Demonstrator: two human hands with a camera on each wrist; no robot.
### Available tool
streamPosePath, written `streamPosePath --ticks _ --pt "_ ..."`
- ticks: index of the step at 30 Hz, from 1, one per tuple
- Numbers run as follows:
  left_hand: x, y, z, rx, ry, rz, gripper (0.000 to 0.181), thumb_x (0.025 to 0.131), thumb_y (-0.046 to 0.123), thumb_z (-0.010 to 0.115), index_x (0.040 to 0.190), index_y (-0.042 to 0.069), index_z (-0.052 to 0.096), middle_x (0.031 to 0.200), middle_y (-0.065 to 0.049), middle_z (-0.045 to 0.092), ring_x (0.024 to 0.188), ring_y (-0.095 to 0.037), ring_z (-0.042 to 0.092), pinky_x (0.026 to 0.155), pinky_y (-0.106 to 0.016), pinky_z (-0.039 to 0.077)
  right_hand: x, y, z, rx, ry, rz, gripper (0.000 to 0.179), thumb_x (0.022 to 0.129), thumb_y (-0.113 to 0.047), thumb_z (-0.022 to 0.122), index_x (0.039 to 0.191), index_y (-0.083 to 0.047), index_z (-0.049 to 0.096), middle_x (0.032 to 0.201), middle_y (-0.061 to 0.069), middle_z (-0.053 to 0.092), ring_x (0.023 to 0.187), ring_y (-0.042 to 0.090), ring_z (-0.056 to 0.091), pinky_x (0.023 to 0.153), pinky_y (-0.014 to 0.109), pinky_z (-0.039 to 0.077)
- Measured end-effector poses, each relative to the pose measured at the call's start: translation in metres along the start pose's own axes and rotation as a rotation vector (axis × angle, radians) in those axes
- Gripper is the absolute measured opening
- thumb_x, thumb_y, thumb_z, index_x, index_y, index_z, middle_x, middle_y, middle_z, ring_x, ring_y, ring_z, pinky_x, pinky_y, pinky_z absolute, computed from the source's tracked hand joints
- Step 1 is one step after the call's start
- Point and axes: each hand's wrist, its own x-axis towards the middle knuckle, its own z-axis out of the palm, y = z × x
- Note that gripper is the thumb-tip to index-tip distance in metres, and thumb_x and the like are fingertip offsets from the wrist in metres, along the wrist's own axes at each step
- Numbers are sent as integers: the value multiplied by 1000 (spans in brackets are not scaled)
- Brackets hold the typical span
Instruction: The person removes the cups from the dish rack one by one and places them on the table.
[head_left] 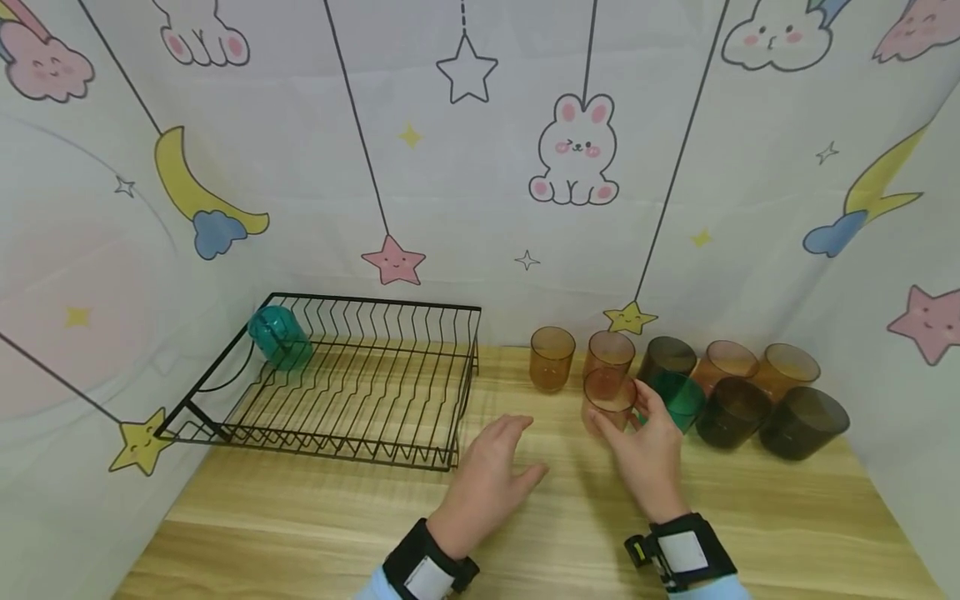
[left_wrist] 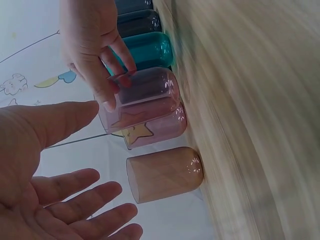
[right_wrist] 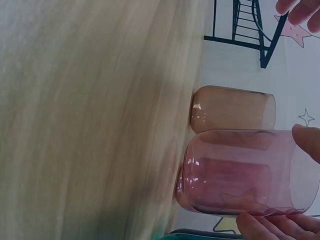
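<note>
My right hand [head_left: 651, 454] pinches a pink glass tumbler [right_wrist: 240, 172] near its rim, thumb on one side and fingers on the other. The tumbler is upright, close over the table in front of another pink tumbler [head_left: 610, 350]. An amber tumbler [head_left: 552, 360] stands to its left, and a green tumbler [head_left: 681, 402] to its right, partly hidden behind the right hand. My left hand [head_left: 487, 479] is over the table between the rack and the held tumbler. Its fingers are spread and relaxed, holding nothing; in the left wrist view its palm [left_wrist: 20, 165] faces the tumblers.
A black wire dish rack [head_left: 337, 450] stands on the wooden table [head_left: 315, 517] at the left, with a teal tumbler [head_left: 281, 340] tilted in its back left corner. Several dark, pink and amber tumblers [head_left: 805, 423] stand in two rows at the right. A printed cloth [head_left: 480, 183] hangs behind.
</note>
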Motion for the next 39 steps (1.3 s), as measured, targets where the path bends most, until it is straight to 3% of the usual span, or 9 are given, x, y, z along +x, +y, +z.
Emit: streamPosePath --ticks 8,20,26,33,39 --pt "-2 2 0 5 -49 -10 62 81 42 70 132 14 48 129 -2 50 122 -21 43 97 -36 36 1 5 3 -63 13 28 80 68 -40 80 132 -5 46 124 11 53 107 22 54 83 36 48" --pt "-3 3 1 21 -41 21 61 80 42 70 130 14 50 125 -1 52 121 -22 44 97 -34 36 2 9 6 -90 59 6 82 69 -40 80 132 -1 45 120 15 56 103 24 56 79 37 49" --pt "-3 7 -5 23 -57 28 61 80 43 71 130 15 49 126 -2 52 121 -20 44 97 -35 36 2 9 6 -99 64 0 85 70 -38 80 135 0 43 124 18 53 109 24 53 82 37 48" --pt "-3 12 -26 3 -62 85 62 81 40 71 132 14 48 127 0 50 116 -14 46 94 -29 39 0 8 3 -97 72 -29 84 70 -33 80 137 0 41 128 17 50 114 23 49 82 36 48" --pt "1 7 -62 19 2 165 59 82 38 70 131 13 48 127 1 50 116 -13 46 92 -27 39 -1 3 -4 -110 86 -109 83 72 -33 79 139 -4 40 132 14 47 117 21 47 81 36 48"
